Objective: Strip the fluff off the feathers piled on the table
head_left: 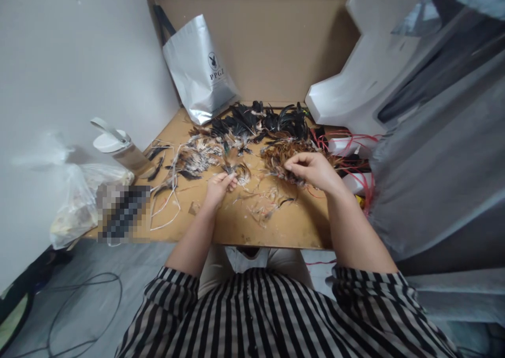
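Observation:
My left hand [221,188] is closed on the base of a small bunch of feathers [233,164], which fans upward from the fingertips. My right hand [310,170] hovers at the front of a pile of brown feathers [290,153], thumb and forefinger pinched together; anything between them is too small to make out. Black feathers [256,120] lie in a heap at the back of the wooden table [236,232]. Pale, fluffy feathers [197,155] are left of centre. Loose feather scraps [264,205] are scattered between my hands.
A silver bag [197,69] leans at the back left. A white-lidded container [124,150] and a plastic bag [77,205] stand left. White strings [173,190] lie nearby. Red strings [366,182] and white spools or boxes [357,146] are right, beside grey cloth [434,153].

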Demonstrator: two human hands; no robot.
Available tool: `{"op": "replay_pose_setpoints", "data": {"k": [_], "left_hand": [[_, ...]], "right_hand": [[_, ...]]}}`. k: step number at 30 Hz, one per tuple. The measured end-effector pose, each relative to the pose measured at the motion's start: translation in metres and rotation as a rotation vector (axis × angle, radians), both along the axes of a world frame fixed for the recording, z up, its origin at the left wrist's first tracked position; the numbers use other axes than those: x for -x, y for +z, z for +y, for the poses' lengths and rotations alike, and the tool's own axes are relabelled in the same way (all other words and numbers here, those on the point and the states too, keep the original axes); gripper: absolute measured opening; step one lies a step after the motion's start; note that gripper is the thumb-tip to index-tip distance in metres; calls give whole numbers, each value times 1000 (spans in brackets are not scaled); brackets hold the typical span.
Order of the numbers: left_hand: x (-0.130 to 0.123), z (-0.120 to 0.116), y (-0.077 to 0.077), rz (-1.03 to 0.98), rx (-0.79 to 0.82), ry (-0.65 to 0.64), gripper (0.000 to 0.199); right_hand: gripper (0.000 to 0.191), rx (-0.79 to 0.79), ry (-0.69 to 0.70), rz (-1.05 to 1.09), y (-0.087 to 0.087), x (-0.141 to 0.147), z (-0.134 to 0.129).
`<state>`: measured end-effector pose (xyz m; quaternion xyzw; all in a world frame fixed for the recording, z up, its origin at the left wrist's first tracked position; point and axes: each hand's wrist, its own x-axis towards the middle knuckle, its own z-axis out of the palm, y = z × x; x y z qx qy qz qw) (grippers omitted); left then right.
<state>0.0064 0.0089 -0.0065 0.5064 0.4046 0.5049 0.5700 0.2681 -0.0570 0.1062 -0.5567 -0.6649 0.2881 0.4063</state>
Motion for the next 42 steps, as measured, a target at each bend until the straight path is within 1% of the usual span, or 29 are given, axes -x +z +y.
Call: {"op": "replay_pose_setpoints", "data": {"k": [3,6,7,9,11,13,16,18,22,25,28,31,33,35,37,38,40,42], "left_hand": [[0,-1,2,57,-38,26,27],[-6,-9,6,193,-132,28,25],[-9,-14,7,240,-176,12,24],[-17,-26,12,334,-312,-37,23],[-27,-41,19,438,-470,-122,25],[-36,-57,25,494,-582,-219,22],[-44,-77,31,533,-646,-324,25],[-46,-86,31,555,-687,-336,28],[-41,-95,26,574,-746,-324,31],[-36,-101,21,572,-728,-320,31],[-32,-108,18,583,-712,-329,30],[-26,-117,19,558,-676,-327,29],[-15,-120,21,515,-630,-278,27],[2,-120,22,468,-560,-169,26],[27,-116,21,426,-443,38,18],[41,-113,20,402,-365,143,14],[70,-106,18,348,-203,348,15],[94,-99,16,239,-38,468,14]], "right_hand": [[19,77,97,-242,-14,-16,-21],[17,125,126,-447,-31,-25,-39],[17,130,129,-484,-35,-26,-44],[16,123,131,-523,-42,-25,-51],[17,93,130,-541,-47,-20,-54],[17,60,141,-537,-49,-11,-53],[18,6,173,-471,-50,7,-47],[18,-17,171,-385,-50,21,-42],[16,11,211,-217,-55,40,-35],[11,77,253,-139,-63,45,-27],[6,145,278,-111,-71,52,-16],[6,194,309,-73,-71,64,-10],[7,189,344,-78,-66,73,-11],[10,87,376,-164,-60,80,-16],[13,-28,366,-289,-55,84,-22],[15,-65,351,-345,-54,85,-24],[16,-104,324,-425,-53,85,-27],[16,-109,326,-459,-55,84,-28]]}}
